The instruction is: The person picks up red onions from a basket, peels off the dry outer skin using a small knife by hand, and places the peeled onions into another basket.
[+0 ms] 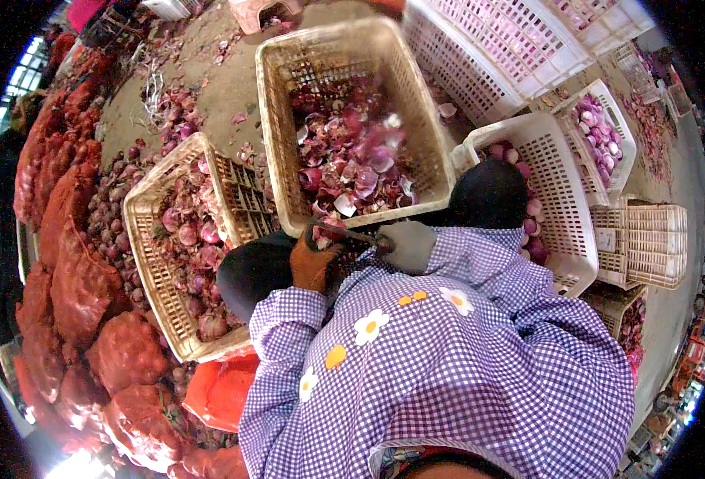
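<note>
My left hand [315, 261], in an orange-brown glove, is closed around a red onion [328, 232], much of it hidden by the fingers and blade. In a grey glove, my right hand [411, 246] grips a knife [352, 233]. Its dark blade reaches leftward across the onion. Both hands are close together in front of my checked smock, at the near rim of a tall plastic crate [267, 108]. Loose onion skins [358, 179] lie inside that crate, and a blurred patch shows above them.
To the left, a crate [149, 257] holds unpeeled onions, beside a heap of onions [113, 209] and red mesh sacks [80, 275]. A white crate [562, 155] with peeled onions stands by my right knee. Further crates [496, 54] stand beyond it. Skins litter the floor.
</note>
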Available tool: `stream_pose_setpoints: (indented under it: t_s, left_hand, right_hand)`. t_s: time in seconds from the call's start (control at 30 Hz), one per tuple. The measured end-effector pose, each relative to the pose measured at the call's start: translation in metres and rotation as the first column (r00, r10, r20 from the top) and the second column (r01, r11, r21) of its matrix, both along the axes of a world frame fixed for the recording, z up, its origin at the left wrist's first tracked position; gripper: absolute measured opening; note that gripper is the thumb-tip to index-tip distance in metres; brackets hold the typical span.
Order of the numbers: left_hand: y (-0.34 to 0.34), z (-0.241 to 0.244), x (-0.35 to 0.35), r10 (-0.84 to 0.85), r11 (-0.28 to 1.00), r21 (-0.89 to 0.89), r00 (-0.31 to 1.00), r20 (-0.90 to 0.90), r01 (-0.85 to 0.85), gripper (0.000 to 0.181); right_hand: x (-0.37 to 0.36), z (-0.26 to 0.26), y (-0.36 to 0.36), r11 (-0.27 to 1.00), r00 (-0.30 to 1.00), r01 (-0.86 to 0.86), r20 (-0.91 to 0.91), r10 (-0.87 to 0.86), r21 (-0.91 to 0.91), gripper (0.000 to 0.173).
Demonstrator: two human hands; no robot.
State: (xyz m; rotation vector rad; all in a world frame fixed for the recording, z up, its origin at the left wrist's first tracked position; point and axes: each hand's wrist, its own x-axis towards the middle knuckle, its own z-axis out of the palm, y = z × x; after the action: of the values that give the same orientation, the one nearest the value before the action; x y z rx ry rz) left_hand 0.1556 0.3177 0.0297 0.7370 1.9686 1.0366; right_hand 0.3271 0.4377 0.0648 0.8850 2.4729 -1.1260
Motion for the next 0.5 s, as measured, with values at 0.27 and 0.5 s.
stream_pose_setpoints:
  t_s: [0.27, 0.5]
  left_hand:
    - [0.002, 0.001, -0.005, 0.001, 0.998, -0.065, 1.000, -0.014, -0.002, 0.062]
    - [0.004, -0.005, -0.002, -0.047, 0.994, -0.101, 0.990, -0.136, 0.034, 0.062]
  right_hand:
    - [0.001, 0.011, 0.002, 1.000, 0.992, 0.006, -0.126, -0.003, 0.018, 0.030]
    - [-0.014, 0.003, 0.004, 0.999, 0.989, -0.012, -0.149, 0.018, 0.037, 0.035]
